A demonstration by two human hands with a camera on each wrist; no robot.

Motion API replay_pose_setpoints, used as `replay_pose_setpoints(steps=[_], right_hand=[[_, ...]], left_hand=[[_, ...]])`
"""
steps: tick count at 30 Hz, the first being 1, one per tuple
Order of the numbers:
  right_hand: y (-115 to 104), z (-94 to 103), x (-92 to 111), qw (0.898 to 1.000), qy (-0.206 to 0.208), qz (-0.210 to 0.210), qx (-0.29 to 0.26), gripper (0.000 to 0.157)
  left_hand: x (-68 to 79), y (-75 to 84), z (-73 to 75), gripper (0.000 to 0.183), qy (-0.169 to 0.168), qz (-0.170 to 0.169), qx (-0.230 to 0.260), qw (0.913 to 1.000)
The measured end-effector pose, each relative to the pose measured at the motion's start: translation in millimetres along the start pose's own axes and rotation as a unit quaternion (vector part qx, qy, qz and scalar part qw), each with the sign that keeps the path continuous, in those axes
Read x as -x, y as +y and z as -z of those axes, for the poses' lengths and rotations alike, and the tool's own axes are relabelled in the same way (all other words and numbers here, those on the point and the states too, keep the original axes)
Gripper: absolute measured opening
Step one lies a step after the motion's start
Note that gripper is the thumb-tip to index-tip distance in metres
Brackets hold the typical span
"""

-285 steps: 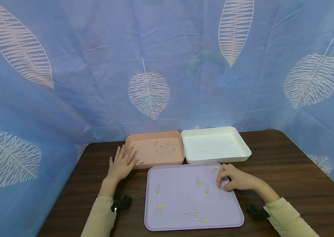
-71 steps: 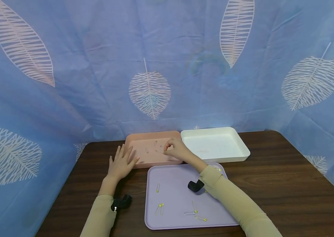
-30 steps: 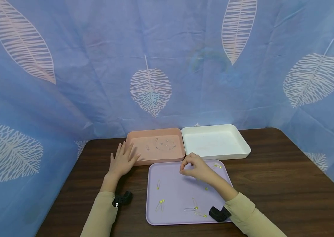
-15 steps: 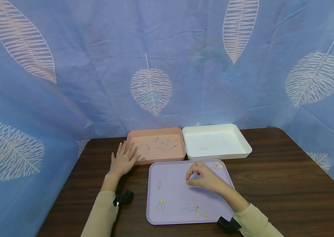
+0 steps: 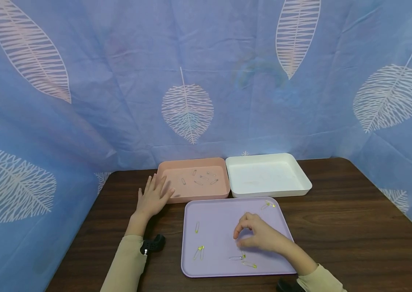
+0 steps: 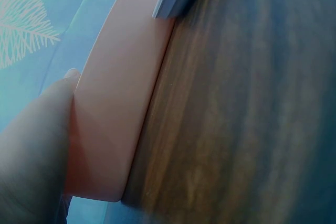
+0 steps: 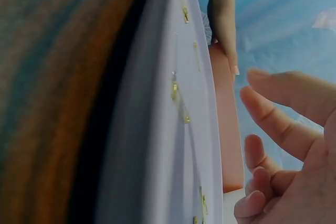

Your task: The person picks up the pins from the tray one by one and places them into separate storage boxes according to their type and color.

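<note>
Safety pins (image 5: 254, 266) with yellow heads lie on the lilac tray (image 5: 215, 219) in front of me. Taking that tray as my clock, I see two overlapping at one o'clock, one alone near nine, a pair with their heads together at eight, and three bunched at six, one of those with a clear silvery body. Six more are scattered in the peach tray (image 5: 206, 198) at eleven o'clock; they are too small for me to tell their colour. Right beside it, at one o'clock, sits the white tray (image 5: 271, 174). My right hand (image 5: 258, 235) hovers over the lilac tray, just toward three o'clock from its middle, fingers bent and thumb apart from them, a gap between and nothing visibly held; it hides part of the tray. My left hand (image 5: 151, 198) is spread wide, resting at the peach tray's left end, with the thumb at its near wall. All three trays stand on a dark wood-grain counter (image 5: 337, 211). At twelve o'clock hangs blue cloth (image 5: 242, 113) printed with pale leaves.
</note>
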State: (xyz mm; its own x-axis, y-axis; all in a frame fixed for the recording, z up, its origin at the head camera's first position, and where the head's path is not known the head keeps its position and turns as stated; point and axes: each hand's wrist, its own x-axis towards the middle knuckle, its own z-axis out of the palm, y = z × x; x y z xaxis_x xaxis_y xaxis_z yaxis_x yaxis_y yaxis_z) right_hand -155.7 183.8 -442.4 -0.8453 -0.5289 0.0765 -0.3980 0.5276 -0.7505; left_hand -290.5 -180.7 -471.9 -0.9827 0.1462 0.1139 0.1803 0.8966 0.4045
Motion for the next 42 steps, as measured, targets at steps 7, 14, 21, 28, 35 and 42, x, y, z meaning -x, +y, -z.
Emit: replay_pose_setpoints(steps=[7,14,21,28,35,42], right_hand=[[-2,-7.0,9,0.999,-0.020,-0.006,0.047,0.014],[-4,-11.1,13,0.997,-0.037,-0.017,0.068,0.016],[-8,-10.0,16,0.995,-0.049,-0.018,0.084,0.018],[-8,-12.2,14,0.991,-0.025,0.011,0.135,0.020],[-7,-13.6,11,0.991,-0.026,0.017,0.131,0.020],[-9,-15.1,6,0.990,-0.034,0.022,0.137,0.020]], left_hand=[[1.9,-1.8,-0.4,0.079,-0.003,0.000,0.003,1.0000],[2.6,-0.9,0.1,0.078,-0.006,0.001,0.001,1.0000],[2.3,0.1,0.5,0.078,-0.008,0.002,0.000,1.0000],[1.7,1.3,1.7,0.078,-0.002,0.000,0.001,1.0000],[0.9,1.3,1.2,0.079,0.000,-0.003,0.003,1.0000],[0.5,0.3,0.3,0.078,0.002,-0.003,0.002,1.0000]])
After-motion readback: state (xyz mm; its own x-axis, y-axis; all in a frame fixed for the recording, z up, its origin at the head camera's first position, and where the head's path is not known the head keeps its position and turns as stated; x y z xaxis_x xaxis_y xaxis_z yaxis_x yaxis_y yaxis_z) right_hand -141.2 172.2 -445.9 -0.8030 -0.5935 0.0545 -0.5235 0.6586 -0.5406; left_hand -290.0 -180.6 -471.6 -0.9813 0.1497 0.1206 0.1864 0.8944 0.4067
